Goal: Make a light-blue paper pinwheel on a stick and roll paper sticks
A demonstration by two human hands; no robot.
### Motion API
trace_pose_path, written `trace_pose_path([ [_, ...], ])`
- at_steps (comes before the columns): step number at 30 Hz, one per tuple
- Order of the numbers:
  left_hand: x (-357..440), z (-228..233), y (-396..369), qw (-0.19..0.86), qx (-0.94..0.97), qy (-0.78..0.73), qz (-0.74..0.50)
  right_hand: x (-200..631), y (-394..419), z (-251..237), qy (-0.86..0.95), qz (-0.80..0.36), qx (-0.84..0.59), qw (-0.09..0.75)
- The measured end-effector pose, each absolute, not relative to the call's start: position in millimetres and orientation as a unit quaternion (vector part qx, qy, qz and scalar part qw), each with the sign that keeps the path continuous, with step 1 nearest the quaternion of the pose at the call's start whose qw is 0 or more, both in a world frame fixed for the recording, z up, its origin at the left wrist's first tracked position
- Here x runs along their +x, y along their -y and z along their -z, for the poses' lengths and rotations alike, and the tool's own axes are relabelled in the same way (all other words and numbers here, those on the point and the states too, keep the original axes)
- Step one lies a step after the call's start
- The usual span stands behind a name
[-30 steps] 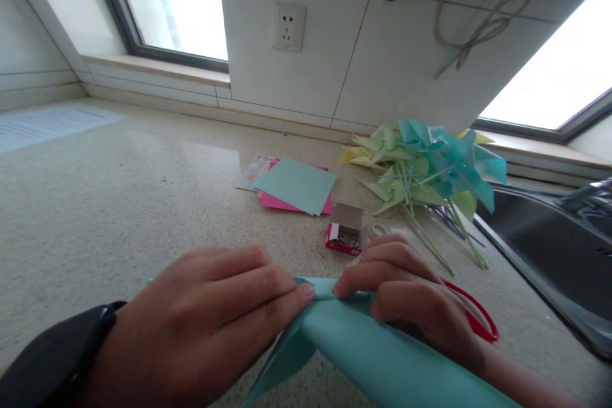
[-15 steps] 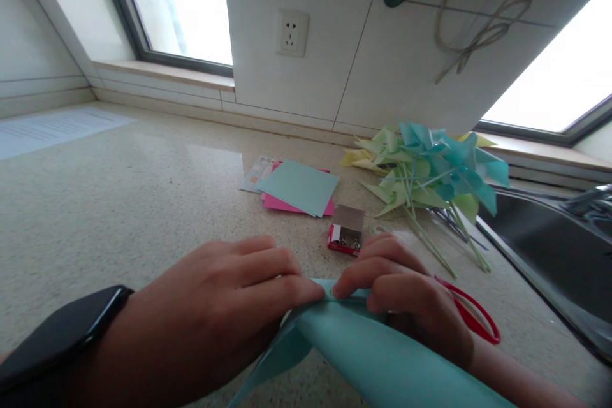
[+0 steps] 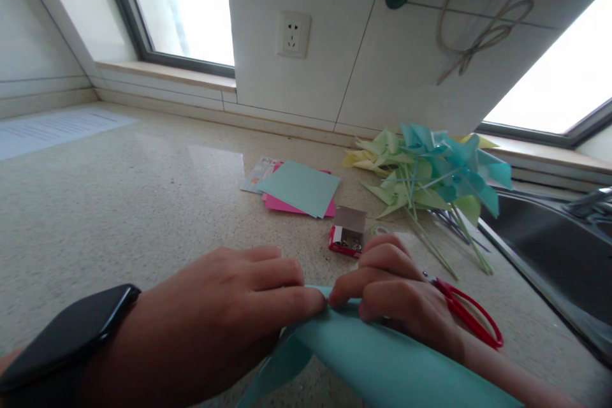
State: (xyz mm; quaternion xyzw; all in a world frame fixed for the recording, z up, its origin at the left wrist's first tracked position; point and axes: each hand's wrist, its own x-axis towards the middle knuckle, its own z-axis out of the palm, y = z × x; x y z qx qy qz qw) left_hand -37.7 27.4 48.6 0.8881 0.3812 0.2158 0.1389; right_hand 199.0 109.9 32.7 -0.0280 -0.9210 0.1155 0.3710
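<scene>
A folded sheet of light blue paper (image 3: pixel 373 350) curves up from the counter at the bottom of the view. My left hand (image 3: pixel 243 306), with a dark watch on its wrist, pinches the paper's far part from the left. From the right, my right hand (image 3: pixel 401 287) presses its fingertips on the same spot, almost touching the left fingertips. The thumbs and whatever lies under the fingers are hidden. Just beyond the hands stands a small red box (image 3: pixel 347 242) with its flap up and small metal pieces inside. Red-handled scissors (image 3: pixel 471 315) lie beside my right hand.
Paper squares (image 3: pixel 301 186), light blue over pink, lie on the counter (image 3: pixel 143 204). Several blue, green and yellow paper pinwheels (image 3: pixel 430 162) rest in a pile at the back right. A sink (image 3: pixel 540 236) borders the right edge. A printed sheet (image 3: pixel 57 131) lies far left.
My fingertips have closed together over the spot on the paper where a small mark showed between them. My right hand has shifted slightly left, and more of the scissors shows.
</scene>
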Motion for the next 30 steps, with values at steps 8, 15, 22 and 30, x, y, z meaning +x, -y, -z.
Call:
trace_pose_path([
  [8, -37, -49, -28, 0.145, 0.888, -0.380, -0.212, 199, -113, -36, 0.926, -0.109, -0.024, 0.360],
  [15, -42, -55, -26, 0.153, 0.846, -0.441, -0.255, 196, -114, -27, 0.849, -0.191, -0.131, 0.474],
  [22, -52, -47, -39, 0.218, 0.751, -0.573, -0.246, 195, -127, -10, 0.766, -0.294, -0.286, 0.495],
  [30, -56, -26, -50, 0.335, 0.683, -0.575, -0.301, 193, -140, -16, 0.729, -0.301, -0.349, 0.506],
])
